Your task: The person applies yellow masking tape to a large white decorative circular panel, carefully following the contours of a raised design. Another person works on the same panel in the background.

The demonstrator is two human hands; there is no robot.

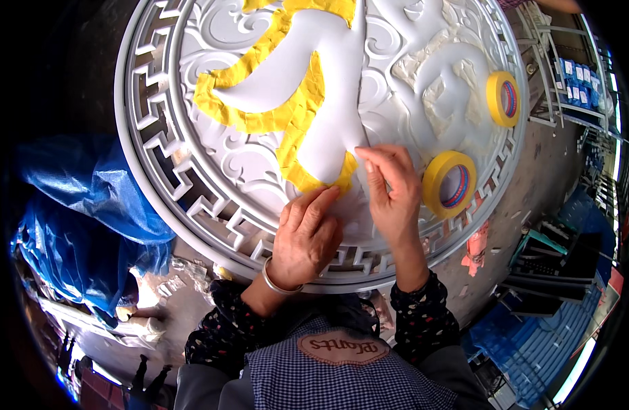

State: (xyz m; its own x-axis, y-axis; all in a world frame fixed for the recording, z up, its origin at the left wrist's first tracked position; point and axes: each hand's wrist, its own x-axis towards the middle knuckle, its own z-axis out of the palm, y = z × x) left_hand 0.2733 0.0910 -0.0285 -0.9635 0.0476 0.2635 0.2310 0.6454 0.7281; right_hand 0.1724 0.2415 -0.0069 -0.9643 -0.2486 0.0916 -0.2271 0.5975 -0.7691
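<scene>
A round white relief panel (369, 89), with carved scrolls and a pierced border, lies in front of me. Yellow masking tape (302, 99) runs in overlapping pieces along the outline of a smooth raised figure. At the near end of that outline a short tape strip (347, 171) slants upward. My left hand (306, 236), fingers bent and closed, presses the lower end of this strip. Closed in a pinch, my right hand (395, 191) has its index fingertip and thumb at the strip's upper end. A yellow tape roll (432, 188) lies flat just right of my right hand.
Another yellow tape roll (493, 99) rests near the panel's right border. Blue plastic sheeting (75, 225) is heaped at the left. To the right are a metal rack (547, 61), dark stacked items (557, 273) and a red scrap (476, 249) on the floor.
</scene>
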